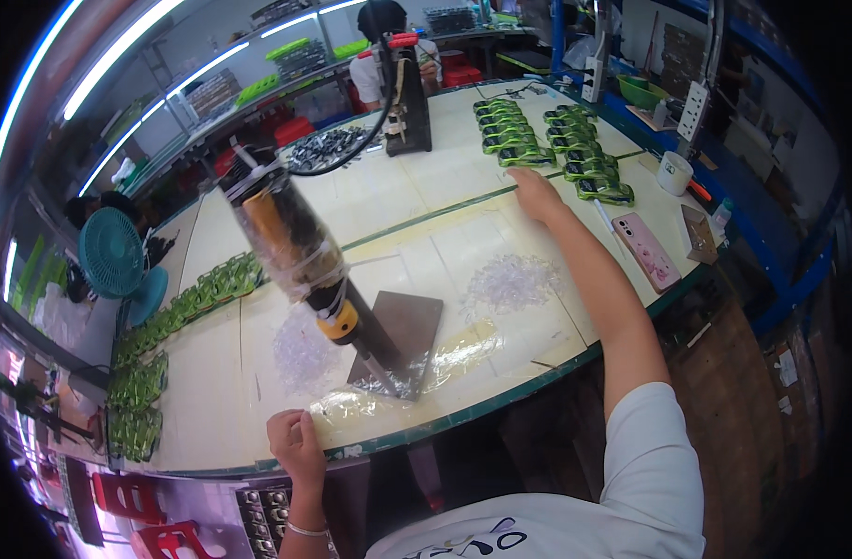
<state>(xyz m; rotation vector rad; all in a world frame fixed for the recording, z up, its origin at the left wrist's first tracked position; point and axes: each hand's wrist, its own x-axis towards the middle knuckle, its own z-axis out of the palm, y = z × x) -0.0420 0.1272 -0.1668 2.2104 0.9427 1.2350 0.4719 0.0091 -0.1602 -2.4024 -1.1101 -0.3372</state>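
Note:
My right arm stretches across the table, and my right hand (536, 196) is at the near end of a row of green and black moulded parts (515, 140). Its fingers point forward, close to the nearest part; whether they touch it is unclear. By the table's front edge, my left hand (297, 445) is curled closed, and anything inside it is hidden. Between my hands stands an upright tool with a yellow collar (337, 321), wrapped in clear plastic. Its thin tip comes down over a dark metal plate (417, 321).
Small clear plastic pieces lie in a right pile (512, 282) and a left pile (303, 352). More green parts (135, 405) line the left side. A pink phone (646, 252) and a white tape roll (674, 173) lie right. A teal fan (114, 253) stands left; a person (365, 74) sits opposite.

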